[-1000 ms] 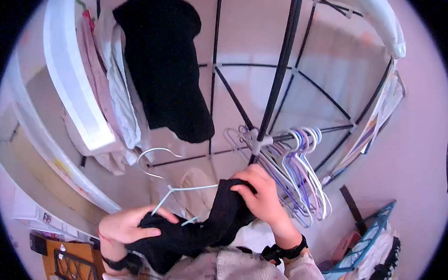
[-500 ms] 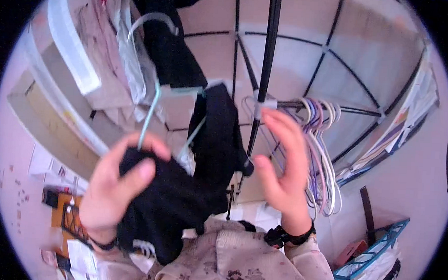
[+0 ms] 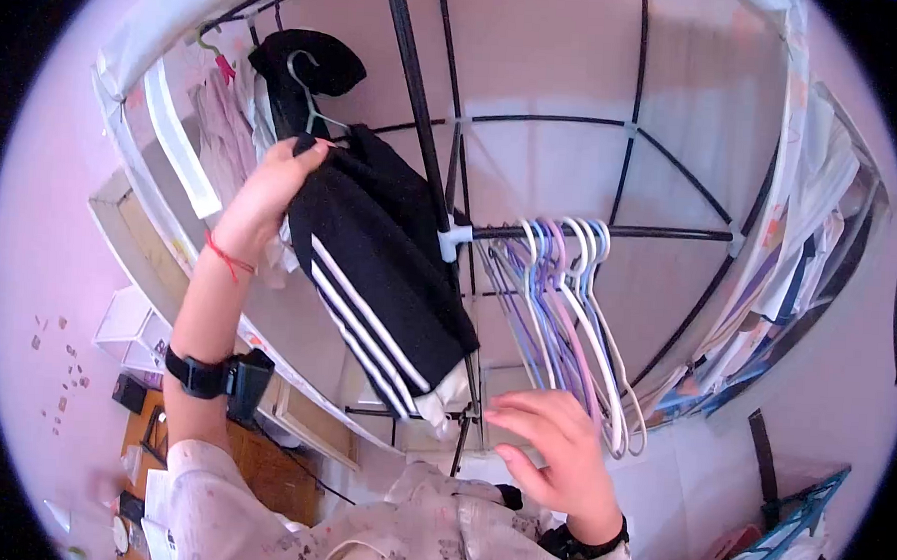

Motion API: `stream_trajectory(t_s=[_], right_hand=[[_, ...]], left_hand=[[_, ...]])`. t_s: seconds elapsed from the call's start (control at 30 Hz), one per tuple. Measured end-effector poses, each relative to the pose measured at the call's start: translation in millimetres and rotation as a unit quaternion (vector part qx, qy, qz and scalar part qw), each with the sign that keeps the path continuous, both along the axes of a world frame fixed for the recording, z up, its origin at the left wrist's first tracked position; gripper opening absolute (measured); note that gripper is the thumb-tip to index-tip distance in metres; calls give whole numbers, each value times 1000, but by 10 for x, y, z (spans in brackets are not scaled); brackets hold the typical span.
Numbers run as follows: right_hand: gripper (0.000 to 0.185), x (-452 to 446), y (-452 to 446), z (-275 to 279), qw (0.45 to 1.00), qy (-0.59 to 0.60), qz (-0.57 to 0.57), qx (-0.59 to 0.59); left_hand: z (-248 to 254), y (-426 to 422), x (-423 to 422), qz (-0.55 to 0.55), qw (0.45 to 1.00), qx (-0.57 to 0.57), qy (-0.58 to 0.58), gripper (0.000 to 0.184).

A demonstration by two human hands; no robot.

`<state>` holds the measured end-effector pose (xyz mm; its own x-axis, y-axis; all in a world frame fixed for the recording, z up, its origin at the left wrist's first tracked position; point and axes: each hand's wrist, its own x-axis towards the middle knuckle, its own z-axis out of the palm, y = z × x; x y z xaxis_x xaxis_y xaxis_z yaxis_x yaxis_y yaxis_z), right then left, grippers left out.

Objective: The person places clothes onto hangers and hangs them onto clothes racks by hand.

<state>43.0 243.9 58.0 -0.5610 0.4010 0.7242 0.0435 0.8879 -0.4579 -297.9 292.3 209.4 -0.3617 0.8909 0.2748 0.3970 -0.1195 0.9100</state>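
Left of the upright pole (image 3: 418, 104), the left hand (image 3: 274, 184), pinching the black garment (image 3: 375, 247), has raised it lengthwise on its hanger (image 3: 312, 109); right of it, the right hand (image 3: 558, 450) spreads empty.

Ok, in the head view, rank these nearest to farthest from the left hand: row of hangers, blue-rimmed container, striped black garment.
1. Striped black garment: held by the left hand.
2. Row of hangers: to its right, on the rail.
3. Blue-rimmed container: far lower right.
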Motion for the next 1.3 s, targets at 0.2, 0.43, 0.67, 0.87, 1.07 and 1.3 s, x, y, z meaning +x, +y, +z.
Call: stream_trajectory(t_s=[0.2, 0.43, 0.67, 0.87, 1.07, 1.3], right_hand=[[29, 17, 50, -13, 990, -123, 59, -19], [31, -146, 93, -153, 973, -190, 123, -38], [36, -22, 13, -200, 963, -248, 92, -57], [37, 9, 40, -247, 958, -264, 91, -65], [39, -9, -4, -203, 945, -293, 124, -70], [39, 122, -45, -254, 952, -283, 52, -101]], left_hand=[[-50, -85, -464, 120, 991, 39, 39, 27], [358, -300, -134, 59, 995, -38, 70, 23], [219, -303, -112, 5, 998, -34, 55, 31], [385, -340, 213, -8, 982, 17, 185, 19], [859, 224, 41, -33, 997, 9, 72, 27], [1440, 603, -375, -49, 998, 27, -1, 20]])
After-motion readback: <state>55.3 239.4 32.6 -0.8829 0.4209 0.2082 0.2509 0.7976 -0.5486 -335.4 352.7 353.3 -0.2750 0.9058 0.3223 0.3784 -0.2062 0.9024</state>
